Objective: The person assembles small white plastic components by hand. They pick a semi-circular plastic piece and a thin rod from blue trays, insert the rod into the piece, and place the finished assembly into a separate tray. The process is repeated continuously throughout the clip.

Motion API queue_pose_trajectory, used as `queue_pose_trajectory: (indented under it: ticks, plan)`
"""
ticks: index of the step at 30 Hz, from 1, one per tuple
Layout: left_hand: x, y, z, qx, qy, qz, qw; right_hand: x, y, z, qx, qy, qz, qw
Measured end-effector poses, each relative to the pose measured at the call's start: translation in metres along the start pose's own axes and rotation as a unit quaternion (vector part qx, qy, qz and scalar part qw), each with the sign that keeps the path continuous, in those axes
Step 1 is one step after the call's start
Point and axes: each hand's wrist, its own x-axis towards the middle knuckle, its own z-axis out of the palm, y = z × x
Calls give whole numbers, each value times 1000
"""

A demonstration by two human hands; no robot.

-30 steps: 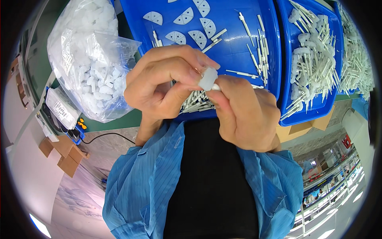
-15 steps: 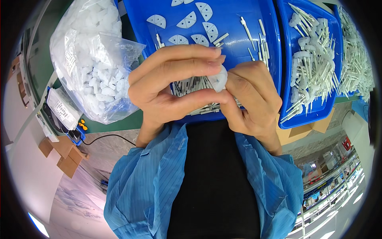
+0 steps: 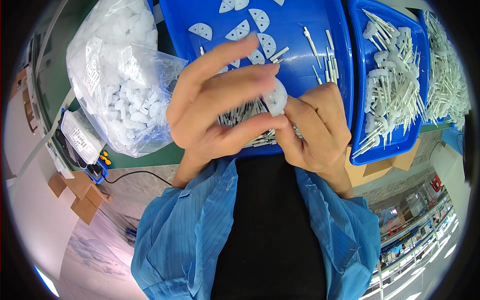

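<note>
Over the near part of a large blue tray (image 3: 295,52), a small translucent white plastic piece with a rounded edge (image 3: 276,100) is pinched between the thumb and a finger of my left hand (image 3: 207,112). The index finger of that hand is raised and its fingertips are blurred. My right hand (image 3: 316,127) is closed, thumb and forefinger pressed together at the lower right edge of the same piece; whatever else they grip is hidden. Beneath the hands lies a heap of thin metal-and-white rods (image 3: 243,114). Flat white half-round pieces (image 3: 200,31) and several loose rods (image 3: 328,62) lie farther back.
At left stands a clear plastic bag (image 3: 112,65) full of white pieces, with a white packet (image 3: 80,135) beside it. A second blue tray (image 3: 356,157) at right holds rods joined to white pieces. Another pile of them (image 3: 445,70) lies beyond, and a cardboard box (image 3: 372,170) sits below.
My left index finger has lifted away from the white piece and the left fingers have spread. The piece has turned slightly. My right hand keeps its pinch in nearly the same place.
</note>
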Motion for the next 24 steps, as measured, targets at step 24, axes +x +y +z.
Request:
queue_pose_trajectory:
  ticks: [24]
  plan:
    - [-1,-2,7,-170,38,16,985,-6,13,-16,402,-150,188,883]
